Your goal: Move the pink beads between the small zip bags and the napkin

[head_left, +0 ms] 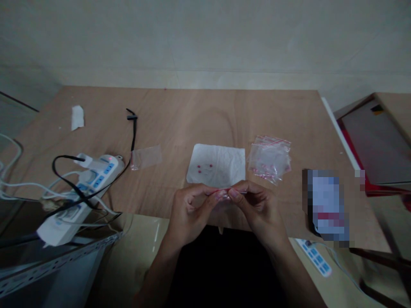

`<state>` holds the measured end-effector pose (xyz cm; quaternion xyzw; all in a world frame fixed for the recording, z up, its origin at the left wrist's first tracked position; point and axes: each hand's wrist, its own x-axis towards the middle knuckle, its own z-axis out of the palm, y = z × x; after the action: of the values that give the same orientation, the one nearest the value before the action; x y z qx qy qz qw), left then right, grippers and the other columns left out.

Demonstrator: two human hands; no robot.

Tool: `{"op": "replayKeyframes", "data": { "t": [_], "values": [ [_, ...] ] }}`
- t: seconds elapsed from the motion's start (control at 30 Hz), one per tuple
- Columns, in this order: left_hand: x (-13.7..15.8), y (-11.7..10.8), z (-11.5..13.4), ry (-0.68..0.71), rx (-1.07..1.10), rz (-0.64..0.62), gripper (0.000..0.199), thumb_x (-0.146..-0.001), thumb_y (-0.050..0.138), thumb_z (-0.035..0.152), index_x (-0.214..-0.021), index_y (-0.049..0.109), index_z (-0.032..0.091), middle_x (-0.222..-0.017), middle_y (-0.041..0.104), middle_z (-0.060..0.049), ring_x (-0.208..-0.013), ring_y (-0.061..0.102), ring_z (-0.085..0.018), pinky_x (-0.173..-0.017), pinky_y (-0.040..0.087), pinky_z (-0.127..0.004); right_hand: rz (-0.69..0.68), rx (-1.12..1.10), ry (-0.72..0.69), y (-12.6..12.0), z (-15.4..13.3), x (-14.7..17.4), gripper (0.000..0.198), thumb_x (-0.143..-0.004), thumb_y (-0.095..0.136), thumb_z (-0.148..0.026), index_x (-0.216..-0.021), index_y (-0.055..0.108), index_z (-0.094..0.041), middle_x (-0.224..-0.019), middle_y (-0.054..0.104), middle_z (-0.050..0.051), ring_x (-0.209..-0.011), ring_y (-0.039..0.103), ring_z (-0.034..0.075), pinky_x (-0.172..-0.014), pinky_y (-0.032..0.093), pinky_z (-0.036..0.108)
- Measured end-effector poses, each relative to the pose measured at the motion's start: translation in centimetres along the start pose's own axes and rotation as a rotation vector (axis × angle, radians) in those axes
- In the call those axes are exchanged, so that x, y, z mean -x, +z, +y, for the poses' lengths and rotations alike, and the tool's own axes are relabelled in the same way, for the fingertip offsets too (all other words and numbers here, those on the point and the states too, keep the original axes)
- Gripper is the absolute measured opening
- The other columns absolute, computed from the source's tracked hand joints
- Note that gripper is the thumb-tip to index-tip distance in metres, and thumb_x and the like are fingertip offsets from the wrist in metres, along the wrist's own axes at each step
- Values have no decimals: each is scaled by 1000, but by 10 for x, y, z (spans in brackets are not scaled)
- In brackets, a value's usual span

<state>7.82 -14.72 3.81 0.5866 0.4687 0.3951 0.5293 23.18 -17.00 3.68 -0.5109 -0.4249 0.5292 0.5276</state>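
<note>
Left hand [194,214] and right hand [260,209] pinch a clear bag [225,196], low centre; I'd guess the centre-right bag stack [270,155] is done, three red bits [210,165] remaining on mid-frame paper [226,162].

A wooden table [180,115] and power strip [98,179] suggest an indoor workspace.

Between your left hand [192,211] and right hand [261,209], you pinch a small, clear plastic bag [225,196], its red strip running roughly level along the top. The shiny film looks crinkled at your thumbs, above the counter's [176,128] near part; its lower portion is blurred.
</note>
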Motion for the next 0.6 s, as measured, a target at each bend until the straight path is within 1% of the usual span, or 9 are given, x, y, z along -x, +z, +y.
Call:
{"op": "replayKeyframes", "data": {
  "t": [0.1, 0.17, 0.23, 0.33, 0.43, 0.5, 0.6],
  "values": [
    [-2, -5, 0, -2, -23, -13, 13, -84, 64, 26, -80, 73, 17, -79, 76, -5, -75, 71, -16, -70, 56, -26, -32, 103, -64, -2, -2, 3, 17, -87, 64, -34, -85, 78, -25, -78, 75, 3, -72, 69, 17, -74, 56, 29],
    [-5, -6, 0, 25, -38, -3, 9, -80, 69, 25, -80, 72, 17, -78, 75, -4, -74, 69, -16, -69, 55, -25, -38, 177, -125, -1, -4, 5, 18, -90, 60, -27, -94, 78, -27, -87, 75, 4, -82, 69, 17, -77, 56, 29],
    [-8, -5, -1, 26, -4, 9, 8, -75, 73, 25, -79, 72, 18, -76, 75, -3, -71, 69, -15, -67, 55, -24, -32, 223, -177, -1, -5, 6, 21, -90, 59, -22, -100, 77, -29, -93, 73, 4, -86, 67, 16, -76, 55, 27],
    [-9, -1, -4, -14, 48, 33, 7, -74, 75, 24, -76, 71, 18, -74, 75, -3, -69, 69, -14, -66, 55, -24, -38, 244, -191, 0, -3, 6, 22, -89, 60, -20, -99, 77, -30, -90, 72, 3, -83, 67, 15, -72, 56, 25],
    [-5, -1, -5, -14, 28, 23, 7, -77, 72, 24, -77, 73, 17, -76, 76, -5, -72, 70, -16, -69, 56, -25, -32, 287, -186, -1, -3, 5, 21, -87, 63, -18, -95, 78, -30, -85, 74, 2, -76, 68, 14, -69, 55, 24],
    [-2, -4, -3, -2, 23, -16, 8, -79, 71, 24, -79, 75, 17, -79, 77, -5, -75, 71, -17, -72, 56, -26, -14, 334, -205, -2, -4, 5, 20, -86, 64, -17, -91, 78, -29, -82, 75, 1, -73, 68, 13, -67, 55, 23],
    [1, -12, 5, -64, 97, -149, 16, -86, 63, 28, -87, 76, 19, -86, 78, -5, -80, 72, -18, -76, 57, -28, -23, 353, -225, -3, -8, 4, 20, -86, 63, -16, -89, 78, -29, -80, 75, 0, -71, 69, 12, -65, 55, 21]
  ]
}}
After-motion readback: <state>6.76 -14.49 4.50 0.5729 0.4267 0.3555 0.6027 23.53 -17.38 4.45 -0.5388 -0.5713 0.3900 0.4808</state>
